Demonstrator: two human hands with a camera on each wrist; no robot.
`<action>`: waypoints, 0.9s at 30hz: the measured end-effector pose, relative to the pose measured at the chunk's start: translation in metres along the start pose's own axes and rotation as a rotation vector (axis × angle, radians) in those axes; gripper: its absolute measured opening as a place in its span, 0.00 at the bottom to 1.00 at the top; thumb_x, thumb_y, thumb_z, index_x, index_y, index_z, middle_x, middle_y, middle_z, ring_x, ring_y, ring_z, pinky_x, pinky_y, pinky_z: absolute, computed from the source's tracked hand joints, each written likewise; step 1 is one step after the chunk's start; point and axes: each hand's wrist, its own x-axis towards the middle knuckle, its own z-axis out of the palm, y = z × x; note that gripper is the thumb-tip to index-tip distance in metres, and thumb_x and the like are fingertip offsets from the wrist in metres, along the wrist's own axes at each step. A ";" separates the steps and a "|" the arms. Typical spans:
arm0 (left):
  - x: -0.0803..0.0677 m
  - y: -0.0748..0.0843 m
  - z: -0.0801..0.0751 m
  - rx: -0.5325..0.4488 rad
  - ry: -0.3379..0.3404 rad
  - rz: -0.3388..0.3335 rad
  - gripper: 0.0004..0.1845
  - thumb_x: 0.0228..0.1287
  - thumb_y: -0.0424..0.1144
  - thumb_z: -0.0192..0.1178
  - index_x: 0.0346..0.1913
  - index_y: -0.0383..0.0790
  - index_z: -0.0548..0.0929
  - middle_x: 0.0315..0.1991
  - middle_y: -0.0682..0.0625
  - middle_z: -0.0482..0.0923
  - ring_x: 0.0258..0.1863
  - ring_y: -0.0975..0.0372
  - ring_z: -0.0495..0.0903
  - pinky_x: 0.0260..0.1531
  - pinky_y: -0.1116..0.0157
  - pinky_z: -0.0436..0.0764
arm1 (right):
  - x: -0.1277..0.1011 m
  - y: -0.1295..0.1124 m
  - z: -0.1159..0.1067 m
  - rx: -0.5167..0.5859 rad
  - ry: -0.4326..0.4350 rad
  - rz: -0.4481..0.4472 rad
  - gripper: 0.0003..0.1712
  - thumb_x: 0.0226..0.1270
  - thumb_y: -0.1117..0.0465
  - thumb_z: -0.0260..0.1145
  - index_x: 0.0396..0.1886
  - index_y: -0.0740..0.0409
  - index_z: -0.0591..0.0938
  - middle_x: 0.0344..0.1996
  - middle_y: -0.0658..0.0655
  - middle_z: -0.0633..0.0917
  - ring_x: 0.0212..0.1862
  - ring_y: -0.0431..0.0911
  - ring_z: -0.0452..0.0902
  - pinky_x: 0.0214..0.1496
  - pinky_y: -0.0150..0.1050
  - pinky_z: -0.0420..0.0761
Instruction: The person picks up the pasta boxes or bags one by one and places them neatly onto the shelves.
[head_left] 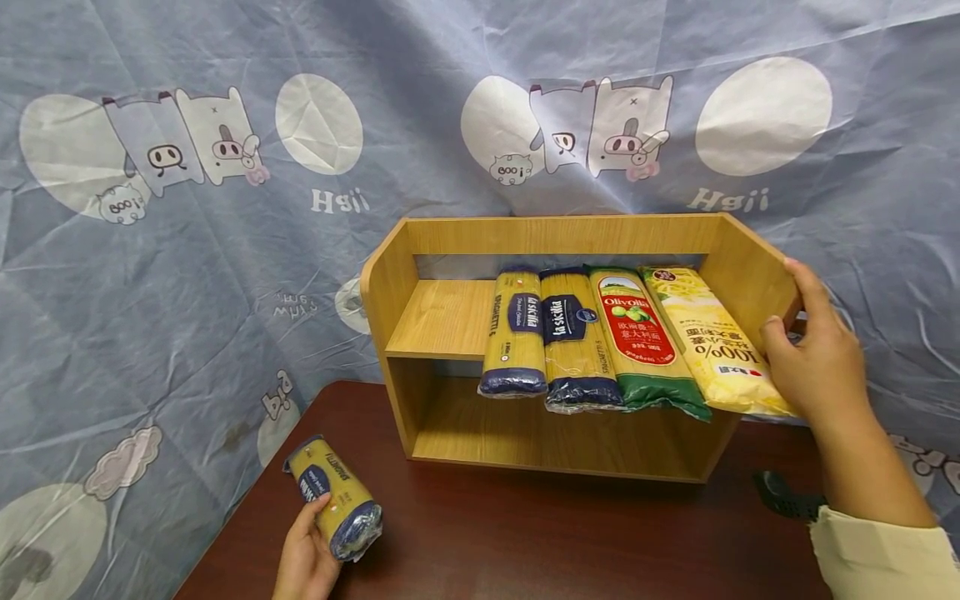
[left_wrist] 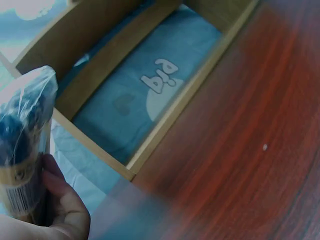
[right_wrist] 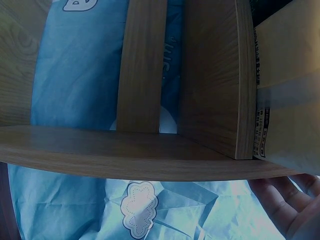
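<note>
In the head view my left hand holds a spaghetti pack tilted above the table's left side, thumb across its front. The left wrist view shows the clear, crinkled end of that pack beside my thumb. My right hand grips the right side panel of the wooden shelf, fingers outside and thumb at the front edge. Along the upper board lie two blue-and-yellow spaghetti packs, a red-and-green Olivoila pasta pack and a yellow pasta pack, nearest my right hand.
Bare upper board shows left of the packs. Below it is the lower compartment. A dark red table carries the shelf, a patterned cloth hangs behind, and a black object lies near my right forearm.
</note>
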 end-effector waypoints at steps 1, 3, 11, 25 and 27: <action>-0.001 0.001 0.000 -0.024 -0.020 0.006 0.15 0.84 0.44 0.32 0.57 0.51 0.70 0.51 0.55 0.84 0.52 0.65 0.83 0.53 0.67 0.81 | 0.000 0.000 0.000 0.000 0.000 0.002 0.41 0.72 0.58 0.49 0.81 0.30 0.51 0.58 0.76 0.75 0.58 0.74 0.74 0.50 0.68 0.66; -0.001 0.002 -0.001 -0.074 -0.077 0.008 0.17 0.84 0.44 0.30 0.60 0.51 0.70 0.54 0.52 0.84 0.55 0.62 0.82 0.55 0.66 0.80 | 0.000 0.000 0.000 -0.002 0.001 0.005 0.41 0.72 0.59 0.49 0.81 0.30 0.51 0.56 0.75 0.75 0.58 0.73 0.74 0.49 0.66 0.66; 0.000 0.003 -0.003 -0.196 -0.180 -0.082 0.23 0.84 0.44 0.27 0.59 0.48 0.76 0.60 0.48 0.83 0.60 0.59 0.81 0.61 0.62 0.78 | 0.001 0.001 0.000 -0.006 0.006 0.017 0.41 0.72 0.58 0.49 0.81 0.29 0.51 0.55 0.74 0.76 0.58 0.73 0.74 0.48 0.65 0.66; 0.001 -0.005 -0.001 -0.068 -0.058 -0.063 0.20 0.84 0.38 0.31 0.55 0.51 0.76 0.53 0.56 0.84 0.54 0.64 0.83 0.58 0.66 0.80 | 0.001 0.000 0.000 -0.007 0.008 0.015 0.42 0.71 0.58 0.50 0.81 0.29 0.51 0.57 0.77 0.76 0.57 0.73 0.74 0.50 0.66 0.66; 0.000 -0.006 -0.004 -0.055 -0.072 -0.071 0.22 0.83 0.36 0.29 0.55 0.49 0.77 0.54 0.55 0.84 0.55 0.64 0.82 0.59 0.66 0.79 | 0.001 0.000 0.001 -0.009 0.004 0.010 0.42 0.71 0.58 0.50 0.81 0.29 0.51 0.57 0.77 0.76 0.57 0.73 0.74 0.50 0.67 0.66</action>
